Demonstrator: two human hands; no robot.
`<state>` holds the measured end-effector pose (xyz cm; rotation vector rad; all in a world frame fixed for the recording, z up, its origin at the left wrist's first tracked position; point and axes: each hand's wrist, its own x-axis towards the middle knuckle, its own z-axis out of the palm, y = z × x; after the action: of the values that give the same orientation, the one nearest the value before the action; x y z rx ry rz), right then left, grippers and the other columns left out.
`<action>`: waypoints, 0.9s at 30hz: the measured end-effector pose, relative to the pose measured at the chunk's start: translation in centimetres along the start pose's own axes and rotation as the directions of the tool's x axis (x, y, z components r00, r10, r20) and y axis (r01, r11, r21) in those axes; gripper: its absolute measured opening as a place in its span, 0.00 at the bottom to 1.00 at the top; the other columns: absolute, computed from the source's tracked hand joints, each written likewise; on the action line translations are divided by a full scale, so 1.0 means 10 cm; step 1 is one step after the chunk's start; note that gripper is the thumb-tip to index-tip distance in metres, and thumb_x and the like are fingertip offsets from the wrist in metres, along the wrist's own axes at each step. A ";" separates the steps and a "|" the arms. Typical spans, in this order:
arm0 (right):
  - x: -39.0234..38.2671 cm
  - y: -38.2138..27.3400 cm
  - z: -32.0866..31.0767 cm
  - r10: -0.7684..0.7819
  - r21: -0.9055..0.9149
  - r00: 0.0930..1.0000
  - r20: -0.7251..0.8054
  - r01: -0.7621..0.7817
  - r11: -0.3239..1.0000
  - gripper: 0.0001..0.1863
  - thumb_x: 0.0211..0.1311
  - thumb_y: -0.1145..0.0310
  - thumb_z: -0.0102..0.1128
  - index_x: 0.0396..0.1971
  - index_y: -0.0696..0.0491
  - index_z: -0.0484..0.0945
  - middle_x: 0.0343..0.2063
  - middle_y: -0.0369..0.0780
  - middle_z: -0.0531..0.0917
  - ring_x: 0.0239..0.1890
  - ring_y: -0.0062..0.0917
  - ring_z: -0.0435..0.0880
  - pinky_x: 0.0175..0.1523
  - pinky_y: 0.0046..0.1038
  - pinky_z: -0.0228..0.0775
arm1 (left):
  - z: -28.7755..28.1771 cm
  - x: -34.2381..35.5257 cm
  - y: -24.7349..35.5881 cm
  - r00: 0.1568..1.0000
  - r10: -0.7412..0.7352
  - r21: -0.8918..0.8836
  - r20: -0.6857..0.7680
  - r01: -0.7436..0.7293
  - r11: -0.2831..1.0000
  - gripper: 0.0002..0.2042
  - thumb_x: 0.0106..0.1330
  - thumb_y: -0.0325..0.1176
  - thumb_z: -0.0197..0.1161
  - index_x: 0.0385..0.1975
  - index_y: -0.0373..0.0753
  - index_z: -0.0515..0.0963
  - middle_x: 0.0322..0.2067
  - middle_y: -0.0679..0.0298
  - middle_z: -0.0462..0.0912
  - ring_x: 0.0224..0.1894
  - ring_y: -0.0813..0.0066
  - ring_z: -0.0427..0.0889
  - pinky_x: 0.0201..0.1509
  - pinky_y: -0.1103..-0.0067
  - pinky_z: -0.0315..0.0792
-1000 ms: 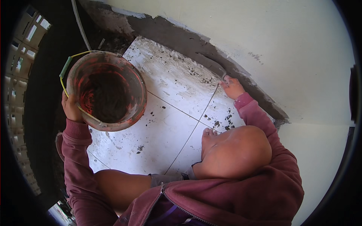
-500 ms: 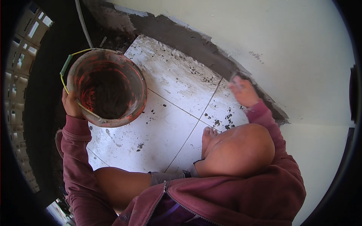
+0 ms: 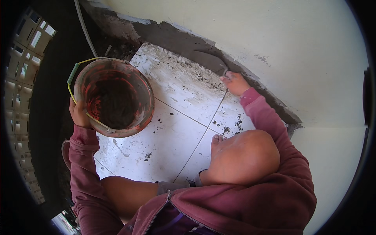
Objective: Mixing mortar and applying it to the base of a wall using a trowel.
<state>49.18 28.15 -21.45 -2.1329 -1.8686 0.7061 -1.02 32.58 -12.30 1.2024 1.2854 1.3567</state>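
My left hand (image 3: 79,113) grips the left rim of a mortar-smeared bucket (image 3: 143,117), whose red inside shows through dark grey mix (image 3: 113,100). Its yellow wire handle with a green grip (image 3: 72,73) hangs at that side. At upper right, my right hand (image 3: 235,83) is closed on the bent handle of a trowel (image 3: 211,58), its blade lying against the wet grey mortar band (image 3: 168,33) along the foot of the cream wall (image 3: 297,47). The blade's outline is hard to make out against the mortar.
White floor tiles (image 3: 172,149) carry smears and dark crumbs. A pale pipe (image 3: 84,27) and rubble (image 3: 115,47) lie in the back left corner, beside a dark strip and a pierced block wall (image 3: 25,102). My bare knee (image 3: 246,152) and foot occupy the lower right.
My right hand moved back toward me half a second ago and is now forward-left again on the mortar band with the trowel. My left hand stays on the bucket.
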 end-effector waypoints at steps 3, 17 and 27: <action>-0.12 -0.17 -0.34 0.212 0.391 0.961 0.179 -0.267 0.881 0.21 0.57 0.53 0.50 0.33 0.60 0.72 0.24 0.45 0.77 0.22 0.28 0.77 0.29 0.28 0.70 | 0.03 -0.01 0.00 0.999 -0.016 0.010 -0.035 0.016 1.000 0.22 0.50 0.25 0.43 0.48 0.30 0.64 0.43 0.55 0.73 0.44 0.67 0.75 0.48 0.77 0.69; -0.44 -1.00 0.10 -0.449 0.319 0.865 0.224 0.370 0.873 0.16 0.54 0.59 0.52 0.34 0.57 0.72 0.33 0.49 0.76 0.35 0.41 0.75 0.38 0.33 0.67 | 0.36 -0.44 0.05 0.998 0.053 0.262 0.036 -0.060 0.963 0.21 0.46 0.27 0.46 0.44 0.35 0.66 0.30 0.70 0.67 0.29 0.83 0.63 0.33 0.87 0.60; -0.09 -2.22 1.01 -0.257 0.139 0.425 0.868 0.288 0.947 0.18 0.58 0.58 0.46 0.33 0.61 0.68 0.18 0.45 0.75 0.16 0.30 0.76 0.21 0.30 0.67 | 0.47 -0.80 0.00 0.977 0.167 0.425 0.133 -0.208 0.881 0.29 0.43 0.23 0.44 0.52 0.32 0.59 0.44 0.63 0.67 0.46 0.75 0.65 0.50 0.85 0.58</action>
<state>24.88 29.51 -19.68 -1.4110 -2.5897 1.9846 4.76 25.34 -12.95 1.7169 1.4850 1.1579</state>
